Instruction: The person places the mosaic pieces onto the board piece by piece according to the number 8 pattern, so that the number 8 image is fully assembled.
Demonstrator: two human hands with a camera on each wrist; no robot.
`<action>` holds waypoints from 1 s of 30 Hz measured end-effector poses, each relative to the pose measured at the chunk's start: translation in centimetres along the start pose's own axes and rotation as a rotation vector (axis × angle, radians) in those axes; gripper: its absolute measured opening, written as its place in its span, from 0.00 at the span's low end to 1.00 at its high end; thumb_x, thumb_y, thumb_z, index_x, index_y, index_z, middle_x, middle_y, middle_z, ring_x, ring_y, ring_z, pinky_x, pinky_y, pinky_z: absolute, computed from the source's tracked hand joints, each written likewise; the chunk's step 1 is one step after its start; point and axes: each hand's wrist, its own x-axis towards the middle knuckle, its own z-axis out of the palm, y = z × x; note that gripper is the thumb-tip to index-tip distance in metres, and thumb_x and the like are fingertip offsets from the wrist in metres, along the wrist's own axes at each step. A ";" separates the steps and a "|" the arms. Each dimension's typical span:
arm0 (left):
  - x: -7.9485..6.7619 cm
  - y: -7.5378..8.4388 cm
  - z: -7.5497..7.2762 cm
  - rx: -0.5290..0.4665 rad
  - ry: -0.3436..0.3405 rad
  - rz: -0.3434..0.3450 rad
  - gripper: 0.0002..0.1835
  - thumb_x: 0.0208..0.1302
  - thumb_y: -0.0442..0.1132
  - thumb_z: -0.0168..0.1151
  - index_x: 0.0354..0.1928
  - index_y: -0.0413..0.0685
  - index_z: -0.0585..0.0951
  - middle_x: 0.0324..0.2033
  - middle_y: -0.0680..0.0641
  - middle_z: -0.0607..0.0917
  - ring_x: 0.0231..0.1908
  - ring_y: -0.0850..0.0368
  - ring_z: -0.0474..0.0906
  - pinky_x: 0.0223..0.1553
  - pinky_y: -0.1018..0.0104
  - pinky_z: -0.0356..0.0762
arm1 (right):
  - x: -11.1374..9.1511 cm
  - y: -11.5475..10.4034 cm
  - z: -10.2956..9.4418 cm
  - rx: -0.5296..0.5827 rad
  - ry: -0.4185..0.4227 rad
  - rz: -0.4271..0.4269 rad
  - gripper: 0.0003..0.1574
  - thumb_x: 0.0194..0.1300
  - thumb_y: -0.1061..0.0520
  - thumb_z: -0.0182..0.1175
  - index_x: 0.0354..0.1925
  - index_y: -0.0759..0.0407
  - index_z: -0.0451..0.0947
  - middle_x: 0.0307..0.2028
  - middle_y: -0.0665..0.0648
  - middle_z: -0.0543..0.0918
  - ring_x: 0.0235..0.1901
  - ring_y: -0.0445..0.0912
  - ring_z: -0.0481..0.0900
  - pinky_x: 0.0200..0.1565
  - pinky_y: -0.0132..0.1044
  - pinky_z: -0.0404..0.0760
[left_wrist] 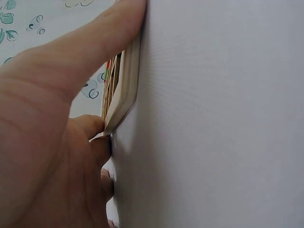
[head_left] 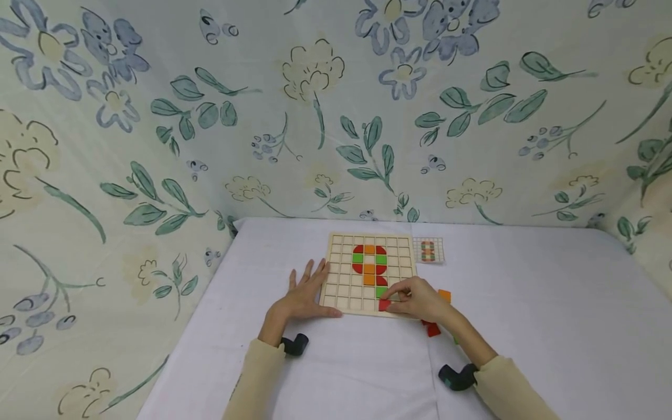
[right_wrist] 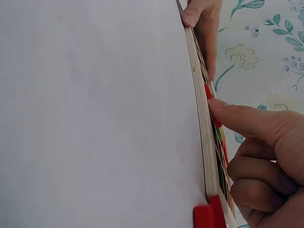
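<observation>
A square wooden grid board (head_left: 341, 297) lies on the white cloth, with red, orange and green tiles set in its middle columns. My left hand (head_left: 304, 296) rests at its front left corner, fingers spread along the left side and thumb along the front edge. In the left wrist view the thumb (left_wrist: 85, 57) crosses the board's edge (left_wrist: 126, 80). Near the front edge, my right hand (head_left: 420, 300) pinches a red tile (head_left: 385, 305) at a cell just below a green tile (head_left: 381, 291). The right wrist view shows the thumb (right_wrist: 242, 116) against that red tile (right_wrist: 208, 91), other fingers curled.
A small pattern card (head_left: 428, 251) with a coloured grid design lies at the board's back right. Loose red tiles (head_left: 433, 330) and an orange tile (head_left: 444, 296) lie around my right wrist, partly hidden by it. A floral cloth (head_left: 315, 146) hangs behind the table.
</observation>
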 end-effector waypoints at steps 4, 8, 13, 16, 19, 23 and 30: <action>0.0 0.0 0.0 0.001 -0.004 -0.004 0.67 0.54 0.68 0.74 0.84 0.55 0.42 0.84 0.52 0.38 0.83 0.46 0.24 0.79 0.33 0.18 | 0.2 0.0 0.1 0.016 -0.015 -0.014 0.12 0.59 0.57 0.76 0.44 0.55 0.91 0.15 0.46 0.59 0.18 0.36 0.56 0.25 0.28 0.58; 0.0 -0.1 0.0 -0.005 -0.004 -0.007 0.67 0.54 0.68 0.74 0.84 0.55 0.42 0.84 0.52 0.38 0.83 0.46 0.24 0.79 0.33 0.18 | 0.4 -0.2 0.4 0.027 -0.018 -0.023 0.13 0.59 0.58 0.76 0.44 0.57 0.91 0.15 0.46 0.59 0.18 0.36 0.57 0.25 0.27 0.58; 0.0 0.0 0.0 -0.007 -0.001 -0.008 0.67 0.54 0.68 0.74 0.84 0.55 0.42 0.84 0.52 0.39 0.83 0.46 0.24 0.78 0.33 0.18 | 0.7 -0.3 0.8 0.057 -0.019 -0.004 0.14 0.59 0.59 0.76 0.45 0.57 0.91 0.15 0.46 0.59 0.19 0.37 0.58 0.24 0.27 0.58; 0.0 -0.1 0.0 -0.002 -0.001 -0.009 0.67 0.54 0.68 0.74 0.84 0.55 0.42 0.84 0.52 0.38 0.83 0.46 0.24 0.79 0.33 0.18 | 0.5 -0.4 0.7 0.070 -0.011 0.037 0.15 0.59 0.57 0.77 0.46 0.55 0.91 0.16 0.47 0.60 0.20 0.38 0.59 0.24 0.28 0.59; 0.0 -0.1 0.1 0.003 -0.002 -0.009 0.67 0.54 0.68 0.73 0.84 0.56 0.42 0.84 0.53 0.38 0.83 0.47 0.24 0.79 0.34 0.18 | -0.1 -0.5 0.1 0.088 0.009 0.092 0.16 0.59 0.55 0.77 0.47 0.53 0.91 0.18 0.48 0.61 0.21 0.39 0.61 0.23 0.28 0.60; 0.0 -0.1 0.0 0.002 -0.002 -0.009 0.67 0.54 0.68 0.73 0.84 0.56 0.42 0.85 0.52 0.38 0.84 0.46 0.24 0.79 0.34 0.18 | -1.6 -0.5 -1.4 0.073 0.045 0.150 0.17 0.62 0.53 0.75 0.50 0.54 0.89 0.20 0.50 0.65 0.22 0.42 0.65 0.22 0.28 0.62; -0.1 0.1 -0.1 0.000 -0.009 -0.016 0.67 0.54 0.68 0.74 0.84 0.55 0.42 0.85 0.52 0.38 0.84 0.46 0.25 0.79 0.33 0.19 | -4.9 0.8 -4.3 -0.013 0.122 0.242 0.18 0.64 0.51 0.73 0.52 0.54 0.89 0.25 0.51 0.71 0.29 0.44 0.70 0.26 0.29 0.68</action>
